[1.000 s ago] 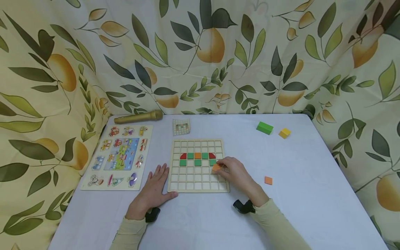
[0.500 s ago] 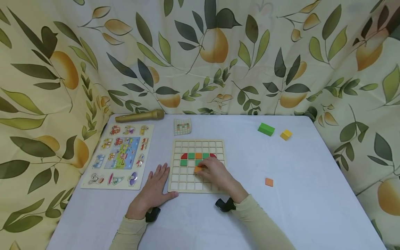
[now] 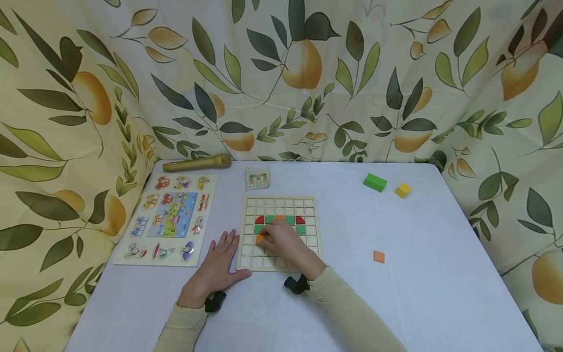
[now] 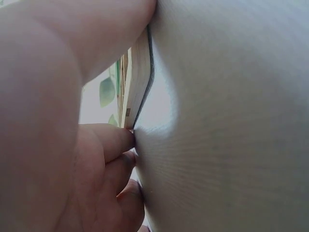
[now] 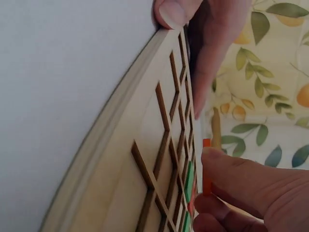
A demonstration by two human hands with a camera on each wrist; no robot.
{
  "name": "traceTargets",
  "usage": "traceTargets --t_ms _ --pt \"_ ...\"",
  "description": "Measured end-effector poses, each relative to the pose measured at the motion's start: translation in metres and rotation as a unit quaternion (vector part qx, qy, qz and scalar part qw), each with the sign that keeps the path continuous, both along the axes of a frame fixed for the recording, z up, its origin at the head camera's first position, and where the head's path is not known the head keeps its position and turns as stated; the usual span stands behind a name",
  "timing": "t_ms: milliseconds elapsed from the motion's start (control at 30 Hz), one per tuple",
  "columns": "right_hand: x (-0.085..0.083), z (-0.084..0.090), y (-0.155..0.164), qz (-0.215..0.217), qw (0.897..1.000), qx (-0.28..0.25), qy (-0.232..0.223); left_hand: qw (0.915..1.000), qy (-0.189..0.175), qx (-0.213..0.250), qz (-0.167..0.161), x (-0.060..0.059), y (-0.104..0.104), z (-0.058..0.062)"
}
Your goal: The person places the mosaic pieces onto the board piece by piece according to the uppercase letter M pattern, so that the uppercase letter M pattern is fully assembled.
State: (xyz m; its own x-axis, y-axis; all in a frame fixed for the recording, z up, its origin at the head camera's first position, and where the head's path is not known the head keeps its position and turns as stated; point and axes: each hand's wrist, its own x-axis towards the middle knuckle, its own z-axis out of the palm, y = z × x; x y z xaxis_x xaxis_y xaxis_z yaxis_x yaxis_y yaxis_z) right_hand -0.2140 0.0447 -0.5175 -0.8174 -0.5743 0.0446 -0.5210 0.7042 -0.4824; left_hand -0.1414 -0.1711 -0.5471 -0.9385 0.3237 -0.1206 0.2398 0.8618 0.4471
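While tiles dot table (image 3: 396, 303) (cubes (image 3: 375, 182) beyond).

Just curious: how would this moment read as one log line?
right hand: pinches orange tile over grid board | left hand: flat, touching board's corner

The left hand (image 3: 215, 268) lies flat in the lower middle of the head view, with fingers straight and spread and the thumb pointing right. The right hand (image 3: 283, 242), just right of it, has its fingers (image 5: 231, 176) curled in a pinch. Both forearms wear pale sleeves.
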Motion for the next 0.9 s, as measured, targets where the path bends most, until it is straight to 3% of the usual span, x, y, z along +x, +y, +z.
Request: traceTargets --t_ms 600,900 --pt "-0.004 -0.011 -0.012 0.012 0.999 0.011 0.052 1.0000 -0.007 0.004 0.001 -0.001 0.001 0.000" --pt "-0.001 -0.004 0.001 -0.012 1.000 -0.014 0.002 1.0000 -0.006 0.003 0.006 0.000 0.001 -0.001"
